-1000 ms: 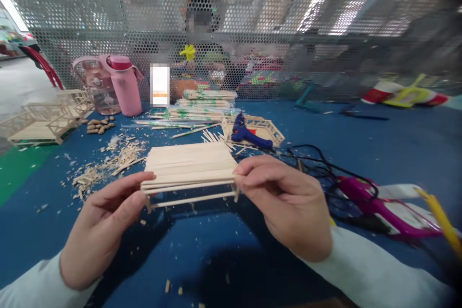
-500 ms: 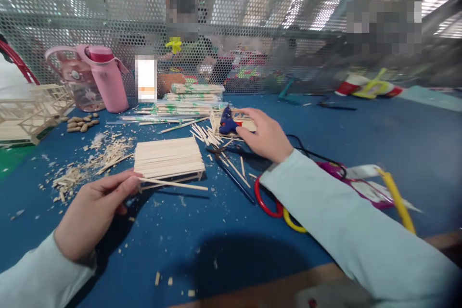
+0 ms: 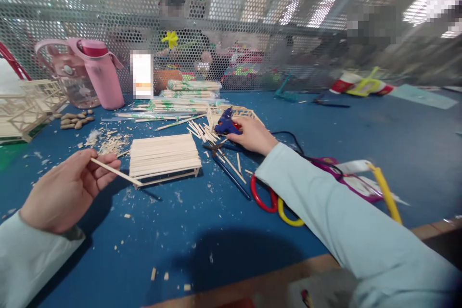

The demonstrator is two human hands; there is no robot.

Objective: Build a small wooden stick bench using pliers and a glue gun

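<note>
We see a blue table (image 3: 361,125) spread wide, with a mesh screen (image 3: 252,19) along its far edge. Our right arm crosses it in a pale sleeve (image 3: 325,207). In the middle sits a flat deck of wooden sticks (image 3: 163,154) on short legs, and left of it lies a scatter of wood chips (image 3: 104,142). A pink bottle (image 3: 101,77) stands far left. Near our right sleeve are scissors with red and yellow handles (image 3: 274,202) and a black cable (image 3: 296,142).

Our left hand (image 3: 61,187) has its fingers pinched together on a thin stick (image 3: 115,172), whose far end reaches the near left corner of the deck. Our right hand (image 3: 252,135) rests on the table beyond the deck with its fingers closed on a blue glue gun (image 3: 224,126), beside loose sticks (image 3: 202,132).
</note>
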